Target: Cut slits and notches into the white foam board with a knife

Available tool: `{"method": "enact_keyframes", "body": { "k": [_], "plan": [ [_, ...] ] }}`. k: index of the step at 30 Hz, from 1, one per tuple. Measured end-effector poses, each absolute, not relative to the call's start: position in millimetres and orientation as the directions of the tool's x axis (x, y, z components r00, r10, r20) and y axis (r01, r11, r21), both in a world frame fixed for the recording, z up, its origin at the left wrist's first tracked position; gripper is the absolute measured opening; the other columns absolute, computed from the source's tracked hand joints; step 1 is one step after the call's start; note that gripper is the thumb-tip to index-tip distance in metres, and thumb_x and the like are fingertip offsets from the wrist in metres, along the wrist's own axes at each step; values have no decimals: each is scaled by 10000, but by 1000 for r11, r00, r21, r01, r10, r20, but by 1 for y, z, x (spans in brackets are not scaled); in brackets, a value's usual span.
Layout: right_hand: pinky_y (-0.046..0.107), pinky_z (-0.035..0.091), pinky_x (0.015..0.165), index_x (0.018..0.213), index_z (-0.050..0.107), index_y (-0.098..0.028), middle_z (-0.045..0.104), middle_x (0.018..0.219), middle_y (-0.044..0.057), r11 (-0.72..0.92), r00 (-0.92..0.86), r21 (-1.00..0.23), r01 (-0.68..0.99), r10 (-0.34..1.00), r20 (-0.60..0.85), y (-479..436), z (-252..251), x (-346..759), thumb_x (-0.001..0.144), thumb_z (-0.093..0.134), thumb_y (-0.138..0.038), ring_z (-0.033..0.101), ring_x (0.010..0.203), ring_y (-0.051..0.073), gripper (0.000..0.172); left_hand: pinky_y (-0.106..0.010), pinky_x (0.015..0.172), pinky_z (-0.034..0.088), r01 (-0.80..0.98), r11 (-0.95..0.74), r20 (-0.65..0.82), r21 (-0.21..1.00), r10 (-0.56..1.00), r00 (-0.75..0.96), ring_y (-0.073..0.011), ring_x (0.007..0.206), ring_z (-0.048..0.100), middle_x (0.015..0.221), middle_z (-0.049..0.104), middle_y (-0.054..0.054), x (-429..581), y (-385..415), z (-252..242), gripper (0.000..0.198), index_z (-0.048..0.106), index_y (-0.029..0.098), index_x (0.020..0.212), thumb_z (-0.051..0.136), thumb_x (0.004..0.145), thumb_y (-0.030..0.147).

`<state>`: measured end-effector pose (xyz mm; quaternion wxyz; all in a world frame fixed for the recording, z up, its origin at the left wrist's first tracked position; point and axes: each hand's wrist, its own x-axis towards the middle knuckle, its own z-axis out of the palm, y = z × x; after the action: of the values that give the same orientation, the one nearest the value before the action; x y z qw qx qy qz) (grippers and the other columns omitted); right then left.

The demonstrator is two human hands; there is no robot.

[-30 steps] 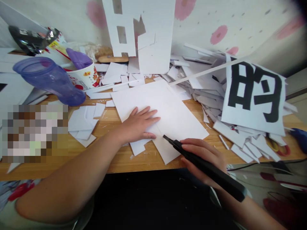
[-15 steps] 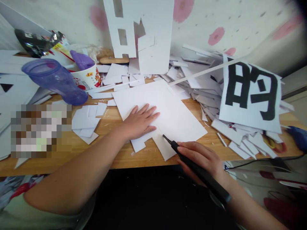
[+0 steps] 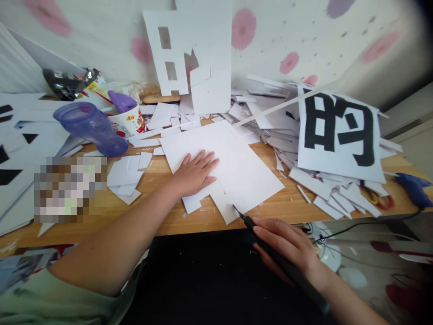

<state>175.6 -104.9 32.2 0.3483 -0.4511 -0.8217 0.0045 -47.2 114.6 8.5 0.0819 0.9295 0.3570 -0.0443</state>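
Observation:
A white foam board (image 3: 237, 167) with a notch in its near left side lies on the wooden table. My left hand (image 3: 194, 175) rests flat on the board's left part, fingers spread. In my right hand (image 3: 287, 241) is a black pen-like cutter (image 3: 270, 253), its thin tip over the board's near corner; whether the tip touches is hard to tell. A dark line shows on the board between the notch and the middle. One smaller notched white piece (image 3: 193, 204) lies by the board's near left edge.
White offcuts (image 3: 125, 176) lie left, with a purple translucent cup (image 3: 91, 128) and a paper cup (image 3: 130, 121) behind. A cut-out white panel (image 3: 216, 58) leans on the wall. Right are piled scraps, a printed character sheet (image 3: 338, 135), scissors (image 3: 385, 201) and a blue tool (image 3: 412, 188).
The cutter's tip has moved towards me, off the line near the notch to the board's near corner. My left hand stays on the board. The camera view has shifted slightly.

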Motion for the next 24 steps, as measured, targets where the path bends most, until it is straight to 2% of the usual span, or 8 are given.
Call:
{"method": "enact_keyframes", "body": {
  "k": [8, 16, 21, 24],
  "plan": [
    [284, 638, 788, 1191, 623, -143, 742, 1055, 145, 576, -320, -332, 747, 749, 581, -123, 29, 184, 865, 642, -97, 746, 926, 212, 329, -623, 1182, 107, 677, -725, -154, 126, 660, 735, -297, 1534, 57, 1665, 116, -42, -46, 114, 11, 597, 212, 241, 1580, 299, 1027, 450],
    [281, 637, 801, 1242, 619, -178, 745, 1075, 129, 562, -275, -358, 746, 749, 603, -129, 22, 185, 895, 611, -111, 746, 954, 209, 353, -613, 1189, 89, 674, -724, -141, 146, 660, 738, -298, 1534, 51, 1663, 133, -54, -48, 114, 9, 600, 226, 240, 1576, 310, 1027, 464],
    [347, 627, 890, 1311, 599, -201, 713, 1186, 130, 512, -269, -380, 770, 801, 535, -140, 9, 194, 883, 633, -138, 721, 1044, 248, 434, -628, 1179, 116, 666, -732, -150, 142, 649, 746, -312, 1531, 72, 1659, 134, -74, -48, 113, 13, 608, 229, 224, 1575, 312, 1025, 470],
    [324, 630, 896, 1337, 600, -217, 702, 1220, 104, 528, -290, -366, 767, 793, 536, -145, 0, 198, 877, 648, -155, 718, 1051, 248, 466, -639, 1176, 115, 670, -729, -161, 142, 650, 742, -311, 1532, 60, 1662, 118, -64, -48, 111, 15, 614, 216, 232, 1577, 302, 1022, 480]
  ]
}}
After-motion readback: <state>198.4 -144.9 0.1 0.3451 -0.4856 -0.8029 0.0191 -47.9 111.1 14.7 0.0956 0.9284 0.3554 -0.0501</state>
